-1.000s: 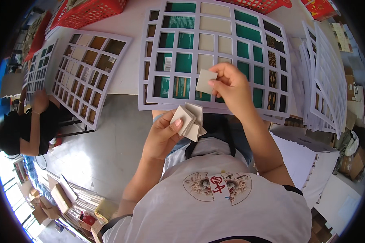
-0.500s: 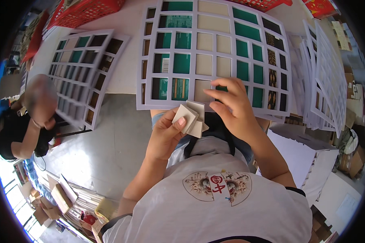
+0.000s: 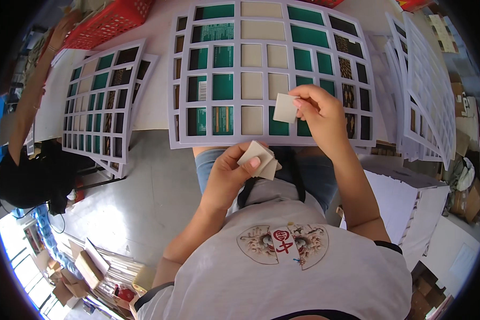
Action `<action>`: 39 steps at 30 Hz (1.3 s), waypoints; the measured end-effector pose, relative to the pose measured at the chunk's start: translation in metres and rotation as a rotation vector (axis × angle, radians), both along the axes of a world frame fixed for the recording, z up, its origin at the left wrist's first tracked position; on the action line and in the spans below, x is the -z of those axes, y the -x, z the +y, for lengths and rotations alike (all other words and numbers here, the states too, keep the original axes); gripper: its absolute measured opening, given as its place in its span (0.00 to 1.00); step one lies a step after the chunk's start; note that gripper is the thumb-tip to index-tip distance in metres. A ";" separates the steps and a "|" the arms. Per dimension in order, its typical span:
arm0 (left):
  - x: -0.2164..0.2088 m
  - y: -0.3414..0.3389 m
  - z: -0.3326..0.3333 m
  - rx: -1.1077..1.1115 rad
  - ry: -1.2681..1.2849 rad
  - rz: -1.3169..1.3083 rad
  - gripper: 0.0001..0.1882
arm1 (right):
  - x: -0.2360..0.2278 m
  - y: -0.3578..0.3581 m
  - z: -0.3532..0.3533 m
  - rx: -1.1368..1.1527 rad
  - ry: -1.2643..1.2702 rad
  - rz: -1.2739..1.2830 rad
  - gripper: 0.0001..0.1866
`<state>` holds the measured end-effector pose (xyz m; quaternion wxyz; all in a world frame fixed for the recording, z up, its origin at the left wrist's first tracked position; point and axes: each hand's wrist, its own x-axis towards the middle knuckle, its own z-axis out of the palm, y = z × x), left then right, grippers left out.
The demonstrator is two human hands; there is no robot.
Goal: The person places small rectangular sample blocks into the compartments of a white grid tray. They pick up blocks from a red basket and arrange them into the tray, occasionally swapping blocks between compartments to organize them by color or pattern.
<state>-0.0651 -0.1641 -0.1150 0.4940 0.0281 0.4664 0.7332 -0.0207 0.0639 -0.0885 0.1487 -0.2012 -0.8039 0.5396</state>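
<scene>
A white frame board [image 3: 236, 140] with rows of square and oblong windows lies at the table's front edge. Its windows show green, cream, black and patterned pieces. Between thumb and fingers, my right hand [image 3: 321, 114] pinches one cream square card [image 3: 285, 108] above a green-showing window in the lowest row. That window lies beside one filled with a cream piece [image 3: 252, 120]. Nearer my body, my left hand [image 3: 230, 173] is closed round a small fanned stack of cream square cards [image 3: 261, 161], short of the board's near edge.
Another windowed board [image 3: 97, 101] stands at the left, in front of a co-worker whose arm [image 3: 34, 101] reaches toward a red basket [image 3: 108, 24]. Several white frames [image 3: 426, 90] are stacked at the right. A white box [image 3: 392, 197] stands below them.
My right hand has taken one cream card and carried it over the board's lowest row. My left hand keeps the rest. The co-worker has leaned over and reached toward the basket.
</scene>
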 end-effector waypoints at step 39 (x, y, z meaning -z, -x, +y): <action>-0.020 -0.013 0.023 -0.068 -0.232 -0.175 0.17 | -0.009 -0.066 0.001 -0.136 0.210 0.056 0.12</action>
